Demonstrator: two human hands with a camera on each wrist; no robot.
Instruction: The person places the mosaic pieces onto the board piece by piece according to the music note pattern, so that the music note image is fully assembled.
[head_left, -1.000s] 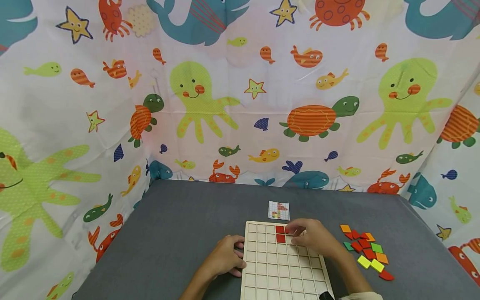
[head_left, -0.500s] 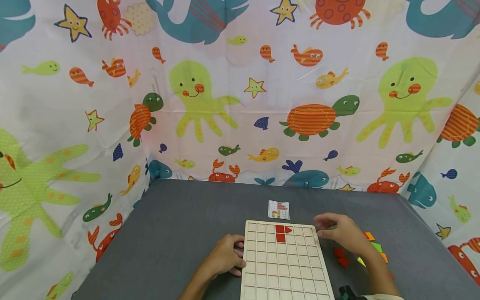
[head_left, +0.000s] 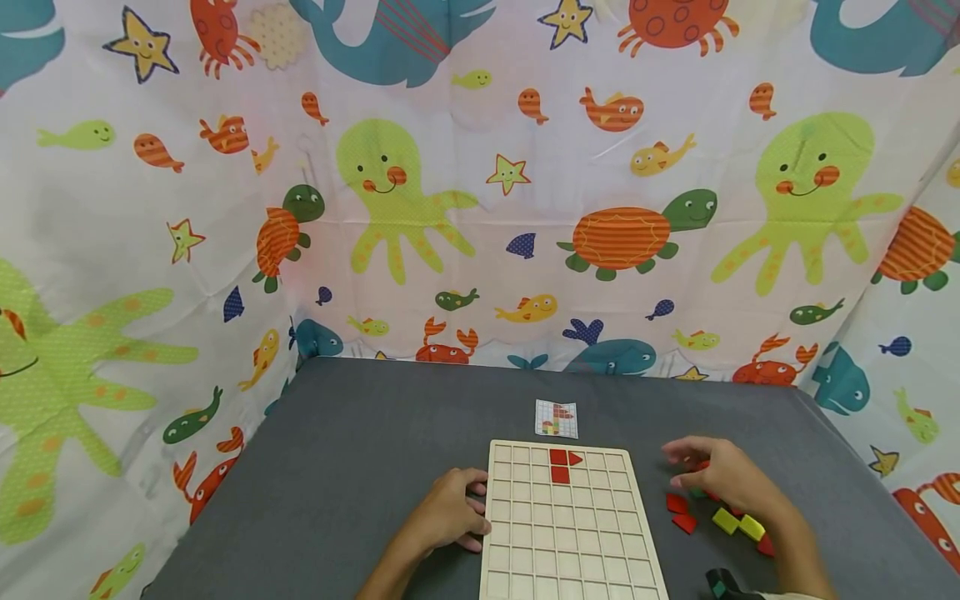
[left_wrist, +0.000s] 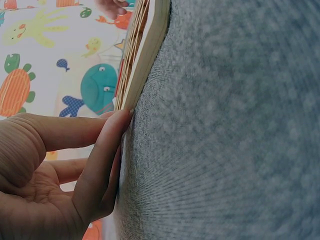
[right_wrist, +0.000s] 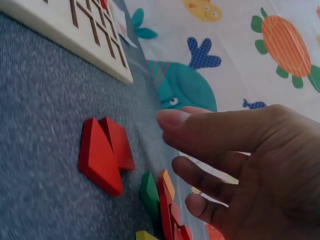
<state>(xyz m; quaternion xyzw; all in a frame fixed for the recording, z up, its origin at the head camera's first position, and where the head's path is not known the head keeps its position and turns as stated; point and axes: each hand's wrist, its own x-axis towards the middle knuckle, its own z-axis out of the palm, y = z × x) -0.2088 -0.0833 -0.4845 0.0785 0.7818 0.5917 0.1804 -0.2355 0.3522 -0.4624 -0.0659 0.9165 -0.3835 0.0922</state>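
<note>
A pale wooden grid board (head_left: pixel 566 533) lies on the table. Near its top edge sit two red squares, one above the other, the upper one (head_left: pixel 558 457) with a red triangle (head_left: pixel 575 459) to its right. My left hand (head_left: pixel 450 512) rests its fingertips against the board's left side; the left wrist view shows them touching the edge. Over the loose tiles at the right hovers my right hand (head_left: pixel 720 475), fingers loosely bent and nothing between them. Two red tiles (right_wrist: pixel 102 155) lie apart below its fingers. Yellow tiles (head_left: pixel 725 521) show by the forearm; the hand hides other tiles.
Just beyond the board lies a small printed card (head_left: pixel 557 418) with a coloured grid pattern. Grey cloth (head_left: pixel 360 450) covers the table. A white curtain (head_left: pixel 480 192) with sea animals hangs behind and at both sides.
My right hand has left the board and moved right to the loose tiles. The red triangle it was covering now shows beside the upper red square. My left hand stays at the board's edge.
</note>
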